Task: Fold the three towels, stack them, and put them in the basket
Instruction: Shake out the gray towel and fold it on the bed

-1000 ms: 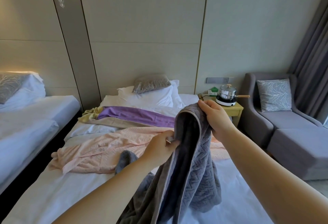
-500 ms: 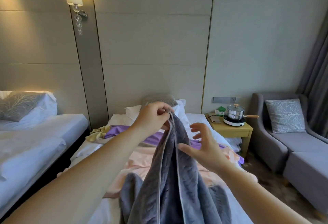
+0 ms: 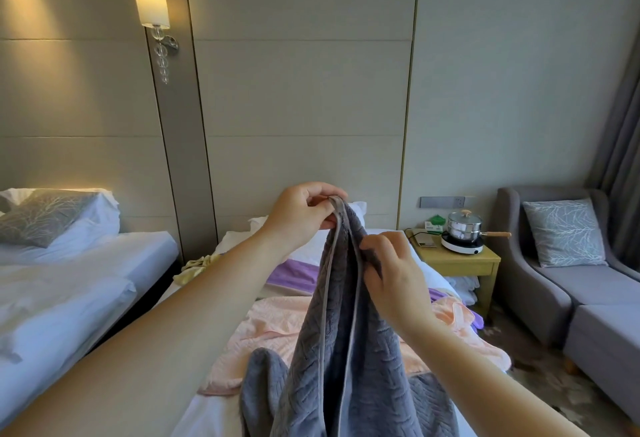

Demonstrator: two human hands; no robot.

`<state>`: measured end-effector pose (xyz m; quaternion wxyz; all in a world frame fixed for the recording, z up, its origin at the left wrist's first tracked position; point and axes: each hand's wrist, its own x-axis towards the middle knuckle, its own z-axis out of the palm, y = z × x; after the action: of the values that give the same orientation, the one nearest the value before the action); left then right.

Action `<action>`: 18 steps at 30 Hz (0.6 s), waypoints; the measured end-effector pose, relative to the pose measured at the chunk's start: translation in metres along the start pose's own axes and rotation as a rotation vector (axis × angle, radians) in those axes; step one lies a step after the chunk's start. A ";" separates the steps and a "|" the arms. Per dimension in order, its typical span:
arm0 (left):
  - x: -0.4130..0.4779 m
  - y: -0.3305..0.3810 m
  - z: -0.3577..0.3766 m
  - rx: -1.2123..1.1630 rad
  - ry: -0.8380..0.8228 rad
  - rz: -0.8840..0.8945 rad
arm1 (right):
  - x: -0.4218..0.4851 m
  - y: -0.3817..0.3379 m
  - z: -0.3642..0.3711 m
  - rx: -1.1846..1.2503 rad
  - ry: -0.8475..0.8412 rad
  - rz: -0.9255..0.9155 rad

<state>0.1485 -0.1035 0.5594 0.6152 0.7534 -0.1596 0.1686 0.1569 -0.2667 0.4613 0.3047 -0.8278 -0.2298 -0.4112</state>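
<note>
You stand at the foot of a bed with white sheets (image 3: pixel 235 242); a second white bed (image 3: pixel 86 280) lies to your left and a grey upholstered armchair (image 3: pixel 540 284) stands to your right. The grey textured towel with a plain hemmed border (image 3: pixel 346 350) is raised in front of you, above the bed. It hangs in long vertical folds from your hands, and its lower part runs out of view at the bottom edge. A pink quilted towel (image 3: pixel 273 332) lies spread flat across the middle of the bed, partly behind the grey towel. A purple towel (image 3: pixel 291 275) lies beyond it, nearer the pillows, with a crumpled pale yellow cloth (image 3: pixel 197 265) at its left end. A light wooden nightstand (image 3: pixel 457 260) stands between the bed and the armchair. Your left hand (image 3: pixel 298 218) is uppermost: its fingers and thumb are curled and pinch the top of the grey towel's hemmed border. Your right hand (image 3: pixel 394 270) sits just below and to the right, fingers bent inward, gripping the towel's right-hand edge. The two hands are close together but do not touch. A lidded steel pot (image 3: pixel 464 227) sits on a round white cooker (image 3: pixel 462 246) on the nightstand.
</note>
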 end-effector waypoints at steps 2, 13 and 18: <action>0.000 -0.002 -0.002 -0.014 0.008 -0.011 | 0.001 0.006 -0.004 0.096 -0.026 0.012; 0.001 -0.019 0.012 -0.207 0.031 -0.147 | -0.010 0.009 0.001 0.204 -0.182 0.266; 0.006 -0.014 0.017 -0.203 0.112 -0.174 | -0.012 0.008 -0.006 0.130 0.054 0.065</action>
<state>0.1605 -0.1176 0.5467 0.7083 0.6879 -0.0756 0.1393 0.1516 -0.2781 0.4519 0.3771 -0.8021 -0.2206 -0.4072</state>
